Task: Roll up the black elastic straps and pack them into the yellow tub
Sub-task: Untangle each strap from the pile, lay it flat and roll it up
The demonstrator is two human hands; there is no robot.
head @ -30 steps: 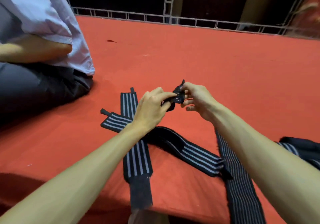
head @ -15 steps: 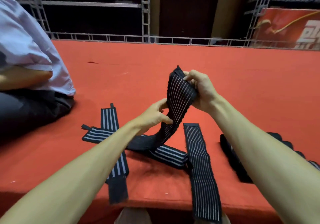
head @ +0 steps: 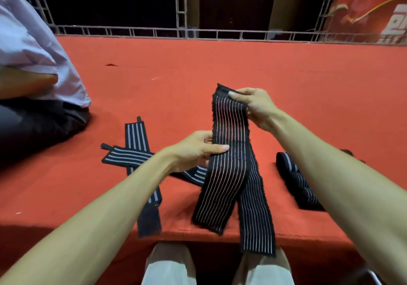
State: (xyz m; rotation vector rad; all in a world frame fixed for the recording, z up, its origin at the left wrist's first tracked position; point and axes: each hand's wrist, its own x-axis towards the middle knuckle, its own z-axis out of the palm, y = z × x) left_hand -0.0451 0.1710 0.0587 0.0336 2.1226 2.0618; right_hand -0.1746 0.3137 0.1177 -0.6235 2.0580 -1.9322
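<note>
I hold a wide black elastic strap (head: pixel 226 170) with thin white stripes up off the red surface. My right hand (head: pixel 255 108) pinches its top end, and my left hand (head: pixel 196 150) grips its left edge halfway down. Its lower end hangs loose near the front edge. A second thin-striped strap (head: pixel 256 218) lies flat beneath it and hangs over the edge. Two broad-striped straps (head: pixel 132 150) lie crossed to the left. Another strap (head: pixel 295 179) lies partly hidden behind my right forearm. No yellow tub is in view.
A red carpeted platform (head: pixel 220 64) spreads ahead, its front edge just before my knees (head: pixel 169 262). Another person in a pale shirt (head: pixel 33 48) sits on it at the far left. A metal truss rail (head: pixel 198 34) runs along the far edge.
The strap has been lifted and pulled out straight; my hands have moved apart along it. A second earlier they were close together on a bunched end. My view has tilted lower.
</note>
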